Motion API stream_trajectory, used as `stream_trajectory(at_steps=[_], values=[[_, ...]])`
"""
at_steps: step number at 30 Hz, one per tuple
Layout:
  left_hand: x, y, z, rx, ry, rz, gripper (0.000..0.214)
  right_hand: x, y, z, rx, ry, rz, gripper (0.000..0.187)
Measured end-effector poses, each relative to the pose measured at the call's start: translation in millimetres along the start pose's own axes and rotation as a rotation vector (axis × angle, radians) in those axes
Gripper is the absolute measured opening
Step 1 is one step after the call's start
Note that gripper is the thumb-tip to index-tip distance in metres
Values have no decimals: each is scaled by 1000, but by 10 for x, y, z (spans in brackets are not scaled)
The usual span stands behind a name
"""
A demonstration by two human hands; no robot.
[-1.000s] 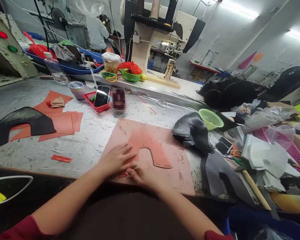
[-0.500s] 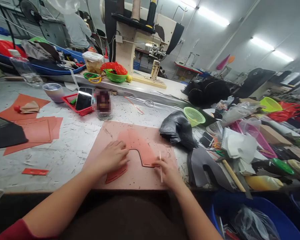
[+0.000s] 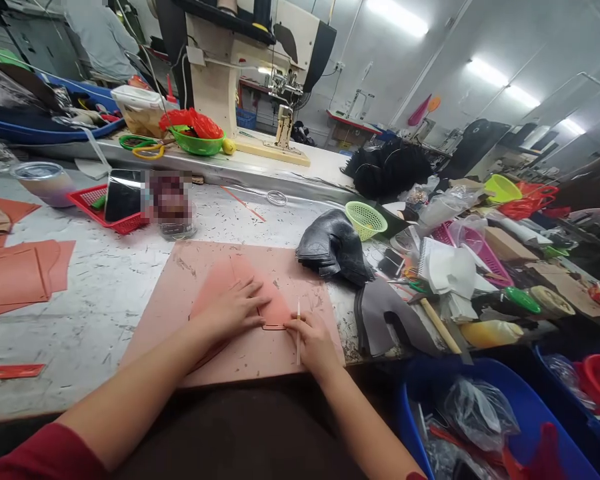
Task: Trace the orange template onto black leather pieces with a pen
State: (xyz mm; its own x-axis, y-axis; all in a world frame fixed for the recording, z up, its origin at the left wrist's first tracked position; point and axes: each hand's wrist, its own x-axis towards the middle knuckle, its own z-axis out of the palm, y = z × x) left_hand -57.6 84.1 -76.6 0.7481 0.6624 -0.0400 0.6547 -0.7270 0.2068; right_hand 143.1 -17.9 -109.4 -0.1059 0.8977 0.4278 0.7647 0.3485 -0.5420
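Observation:
A curved, orange-red flat piece (image 3: 217, 277) with dark edge lines lies on a pinkish board (image 3: 160, 293) at the front of the bench. Across its middle rests my left hand (image 3: 235, 310), palm down with fingers stretched out, covering much of the inner curve. My right hand (image 3: 314, 340) is at the piece's lower right end. Its fingers pinch a thin whitish pen-like stick (image 3: 299, 333), upright with the pointed end up. The thumb and fingertips touch or nearly touch the corner of the piece; I cannot tell which.
Black curved pieces (image 3: 333, 247) are stacked behind the board's right edge, with grey ones (image 3: 385, 320) and a hammer (image 3: 440, 327) beside them. Left are orange sheets (image 3: 15, 273), a red basket (image 3: 123, 220) and a tumbler (image 3: 43, 183). A sewing machine (image 3: 213, 87) stands behind.
The view has swung right, so the bench sits further left. Over the piece, my left hand has slid right, towards my right hand, covering the inner curve. My right hand keeps hold of the stick.

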Motion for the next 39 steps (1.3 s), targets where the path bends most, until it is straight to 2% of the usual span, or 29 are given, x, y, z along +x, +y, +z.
stream_trajectory(at_steps=[4, 8, 12, 16, 19, 22, 25, 27, 30, 34, 35, 37, 39], values=[[16, -12, 13, -9, -19, -1, 45, 70, 40, -126, 153, -43, 64, 24], [23, -16, 6, -15, -16, -7, 47, 149, 102, -279, 312, 20, 224, 27], [19, -6, -10, 1, 14, -2, 44, 232, 13, -252, 383, -156, 286, 29], [11, -14, 11, 16, 9, 5, 45, 342, -199, -114, 265, -289, 237, 23], [5, -25, 40, 19, 34, 6, 46, 394, -281, -93, 277, -345, 198, 21], [3, -26, 38, 7, 22, -2, 48, 407, -164, -230, 376, -393, 217, 20], [9, -35, 17, -17, -1, 1, 46, 445, 80, -427, 426, -428, 375, 21], [7, -48, 14, -18, 5, -1, 45, 519, 197, -468, 486, -405, 468, 22], [-27, -31, 22, -6, 65, -2, 42, 710, 196, -305, 558, -347, 472, 19], [-134, 76, -18, -22, 178, 34, 33, 966, -25, 62, 407, -340, 378, 5], [-172, 82, -50, -30, 224, 39, 29, 1003, -82, 132, 354, -334, 341, 7], [-291, 8, -159, -27, 339, 4, 23, 1032, -166, 235, 261, -308, 274, 15], [-500, -203, -348, 3, 483, -150, 25, 1009, -199, 297, 210, -265, 224, 20]])
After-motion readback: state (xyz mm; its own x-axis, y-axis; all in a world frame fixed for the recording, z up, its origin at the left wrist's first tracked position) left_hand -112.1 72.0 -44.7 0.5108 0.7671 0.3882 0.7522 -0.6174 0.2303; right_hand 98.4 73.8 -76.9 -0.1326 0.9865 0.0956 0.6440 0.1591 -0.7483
